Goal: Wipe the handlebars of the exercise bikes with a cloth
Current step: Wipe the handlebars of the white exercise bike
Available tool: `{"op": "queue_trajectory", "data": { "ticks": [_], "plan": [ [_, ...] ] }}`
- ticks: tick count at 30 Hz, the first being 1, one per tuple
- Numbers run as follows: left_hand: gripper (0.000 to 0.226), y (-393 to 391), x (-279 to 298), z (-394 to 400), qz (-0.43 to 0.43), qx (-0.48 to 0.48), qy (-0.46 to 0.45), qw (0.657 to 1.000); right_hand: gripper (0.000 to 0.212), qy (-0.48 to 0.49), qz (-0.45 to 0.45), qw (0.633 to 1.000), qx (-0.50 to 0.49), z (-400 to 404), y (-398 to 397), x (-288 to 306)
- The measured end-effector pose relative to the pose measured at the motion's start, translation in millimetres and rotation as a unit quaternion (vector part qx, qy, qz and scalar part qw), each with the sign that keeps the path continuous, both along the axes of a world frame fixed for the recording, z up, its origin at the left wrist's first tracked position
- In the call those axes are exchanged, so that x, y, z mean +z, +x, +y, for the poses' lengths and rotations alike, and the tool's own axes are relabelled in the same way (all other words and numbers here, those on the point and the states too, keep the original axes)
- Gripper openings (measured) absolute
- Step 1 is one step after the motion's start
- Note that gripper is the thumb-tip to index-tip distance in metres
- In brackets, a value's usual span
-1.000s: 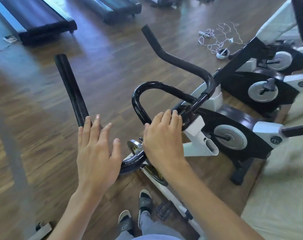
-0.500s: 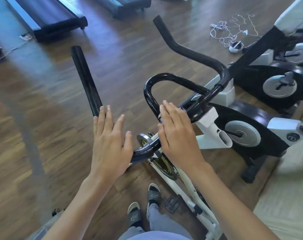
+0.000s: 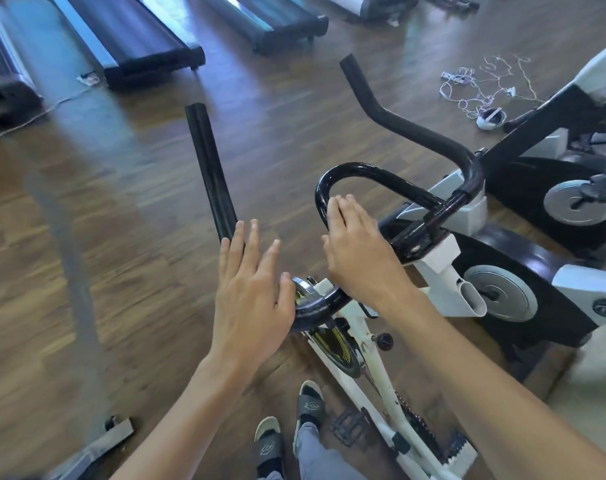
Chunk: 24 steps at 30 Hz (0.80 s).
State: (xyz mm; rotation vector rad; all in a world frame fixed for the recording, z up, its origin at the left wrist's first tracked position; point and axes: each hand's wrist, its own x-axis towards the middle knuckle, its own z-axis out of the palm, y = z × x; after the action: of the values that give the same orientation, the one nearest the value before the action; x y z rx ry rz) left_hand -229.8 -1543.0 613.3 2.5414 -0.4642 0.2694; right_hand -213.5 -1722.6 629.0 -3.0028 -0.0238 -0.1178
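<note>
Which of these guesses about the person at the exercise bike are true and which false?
1. Both hands lie flat with straight fingers. True: left hand, right hand.
2. A cloth shows in the right hand. False: no cloth is visible.
3. The handlebar is black. True.
4. The floor is carpet. False: it looks like wood.
5. The person is barefoot. False: they wear sandals.

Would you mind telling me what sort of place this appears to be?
Most likely a gym: treadmills line the wooden floor, and exercise bikes stand side by side at the right.
</note>
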Motion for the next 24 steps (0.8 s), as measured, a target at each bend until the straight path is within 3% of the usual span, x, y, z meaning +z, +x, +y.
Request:
{"op": "queue_trajectory", "data": {
  "ticks": [2, 10, 14, 19, 24],
  "plan": [
    [0.056, 1, 0, -1, -0.003, 0.004, 0.002, 1.0, 0.057, -0.018, -0.044, 0.999, 0.025, -3, -5, -4],
    [0.051, 5, -1, -2, 0.008, 0.006, -0.03, 0.999, 0.059, -0.062, -0.072, 0.99, 0.103, -6, 47, -7],
    [0.053, 5, 0, -3, 0.013, 0.011, -0.047, 0.999, 0.065, -0.035, -0.087, 0.988, 0.125, -5, 53, -5],
    [0.052, 3, 1, -4, 0.012, 0.012, -0.041, 0.999, 0.085, 0.064, -0.097, 0.992, 0.038, -1, 49, 0],
    [0.054, 3, 1, -5, 0.013, 0.014, -0.031, 0.999, 0.074, 0.034, -0.044, 0.998, -0.007, -3, 52, -2]
  ]
}}
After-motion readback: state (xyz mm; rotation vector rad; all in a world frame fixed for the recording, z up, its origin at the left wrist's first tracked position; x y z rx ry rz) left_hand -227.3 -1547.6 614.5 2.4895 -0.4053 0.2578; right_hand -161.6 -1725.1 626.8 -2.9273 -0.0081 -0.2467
